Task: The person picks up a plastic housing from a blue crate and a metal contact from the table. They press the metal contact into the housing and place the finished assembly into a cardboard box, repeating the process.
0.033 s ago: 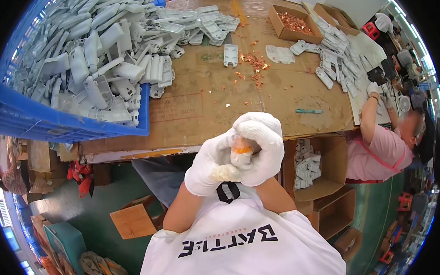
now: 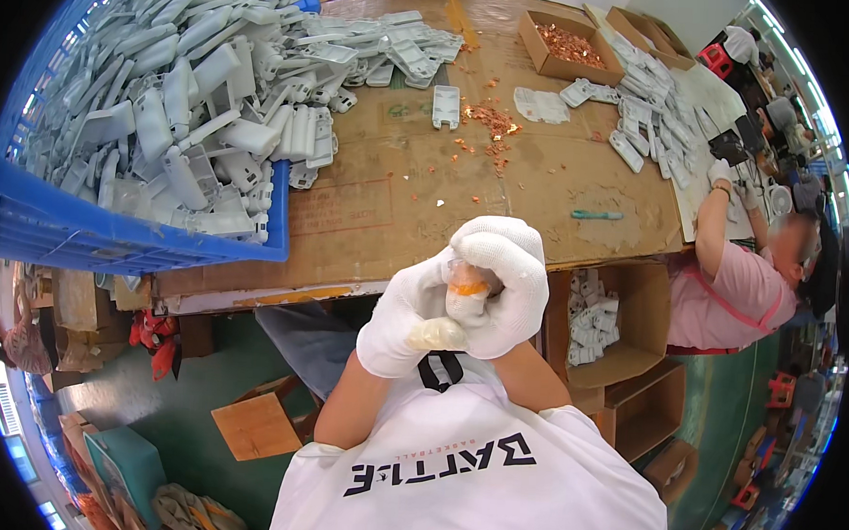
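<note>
My left hand (image 2: 401, 316) and my right hand (image 2: 513, 288), both in white knit gloves, are brought together in front of my chest at the table's near edge. Their fingers curl toward each other and the palms cup a small hollow. Inside it shows a translucent tip with an orange band (image 2: 467, 289); whether this is a covered glove finger or a separate piece I cannot make out. A pale yellowish rubber finger cot (image 2: 437, 334) covers the left thumb. Curled fingers hide most of what lies between the hands.
A blue crate (image 2: 132, 233) heaped with pale plastic housings stands at left. Copper-coloured bits (image 2: 492, 121) lie on the cardboard-covered table (image 2: 341, 214), near a teal-handled tool (image 2: 596, 215). A carton of copper pieces (image 2: 570, 71) sits at far right. A co-worker (image 2: 736, 279) works at right.
</note>
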A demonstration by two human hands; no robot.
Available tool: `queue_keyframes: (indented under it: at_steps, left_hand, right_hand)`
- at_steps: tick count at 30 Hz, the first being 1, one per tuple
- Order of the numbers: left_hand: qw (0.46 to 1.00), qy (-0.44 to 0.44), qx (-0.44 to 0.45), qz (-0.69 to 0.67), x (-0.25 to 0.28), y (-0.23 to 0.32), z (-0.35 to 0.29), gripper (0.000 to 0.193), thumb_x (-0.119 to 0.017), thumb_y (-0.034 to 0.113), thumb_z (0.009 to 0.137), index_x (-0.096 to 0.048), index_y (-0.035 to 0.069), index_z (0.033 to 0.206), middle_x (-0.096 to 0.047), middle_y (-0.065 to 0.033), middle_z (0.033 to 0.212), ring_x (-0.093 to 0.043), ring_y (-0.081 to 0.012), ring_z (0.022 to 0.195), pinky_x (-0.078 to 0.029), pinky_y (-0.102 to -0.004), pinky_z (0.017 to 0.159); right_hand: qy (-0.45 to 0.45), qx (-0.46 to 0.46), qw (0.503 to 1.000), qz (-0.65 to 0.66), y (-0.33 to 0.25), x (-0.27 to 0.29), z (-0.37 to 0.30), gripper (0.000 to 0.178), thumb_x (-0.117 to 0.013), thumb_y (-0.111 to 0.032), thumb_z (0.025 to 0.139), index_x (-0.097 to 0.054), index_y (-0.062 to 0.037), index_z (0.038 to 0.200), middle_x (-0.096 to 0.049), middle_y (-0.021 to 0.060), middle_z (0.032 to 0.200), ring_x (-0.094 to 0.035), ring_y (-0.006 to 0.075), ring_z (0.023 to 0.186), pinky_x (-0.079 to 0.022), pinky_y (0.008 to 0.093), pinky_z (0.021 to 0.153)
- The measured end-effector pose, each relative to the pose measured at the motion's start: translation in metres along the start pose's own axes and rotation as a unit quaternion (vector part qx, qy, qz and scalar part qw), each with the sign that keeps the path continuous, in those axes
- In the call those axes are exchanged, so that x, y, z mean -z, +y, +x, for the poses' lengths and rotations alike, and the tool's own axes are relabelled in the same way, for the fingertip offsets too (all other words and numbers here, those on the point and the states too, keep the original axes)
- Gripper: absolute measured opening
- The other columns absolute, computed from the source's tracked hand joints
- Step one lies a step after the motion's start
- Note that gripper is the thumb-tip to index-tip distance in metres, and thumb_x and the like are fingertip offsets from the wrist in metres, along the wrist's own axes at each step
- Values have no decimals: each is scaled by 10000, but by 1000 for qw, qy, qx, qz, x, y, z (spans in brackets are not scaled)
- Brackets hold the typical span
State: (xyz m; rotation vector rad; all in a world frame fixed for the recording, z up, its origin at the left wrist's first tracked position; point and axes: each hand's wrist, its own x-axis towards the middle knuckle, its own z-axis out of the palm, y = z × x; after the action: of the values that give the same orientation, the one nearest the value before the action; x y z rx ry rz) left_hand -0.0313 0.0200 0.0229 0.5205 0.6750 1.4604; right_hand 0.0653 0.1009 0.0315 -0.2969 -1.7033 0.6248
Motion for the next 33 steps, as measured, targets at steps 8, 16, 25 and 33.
queue_keyframes:
  at_steps: [8,16,25,33]
  left_hand:
    - [998,-50,-38,-22,1,2,0,966,-897,402,615,-455,-83,1323,-547,-121,1261,-553,-196,1142,-448,-314,971]
    - [998,-50,-34,1,2,7,1,794,-779,421,793,-469,-102,1303,-562,-135,1247,-562,-209,1126,-448,-326,972]
    - [998,-37,-7,45,-5,9,0,691,-797,424,780,-551,-61,1206,-612,-87,1105,-590,-154,1013,-483,-277,846]
    - [999,-38,26,12,-14,19,1,816,-858,464,683,-530,-43,1231,-601,-60,1090,-587,-131,1002,-484,-259,823]
  right_hand:
    - [-3,-51,999,16,-1,-2,-2,369,-695,23,697,-602,-61,1044,-633,125,996,-613,260,796,-508,307,657]
    - [-3,-16,1000,9,-1,0,5,406,-685,89,654,-618,-65,1024,-623,115,973,-598,241,759,-496,305,633]
    - [-16,33,999,-3,0,3,7,333,-723,38,577,-636,-81,876,-607,75,929,-576,248,758,-477,306,622]
    - [-32,87,996,-13,2,5,9,253,-760,-144,625,-603,-57,804,-617,69,814,-576,264,704,-492,368,635]
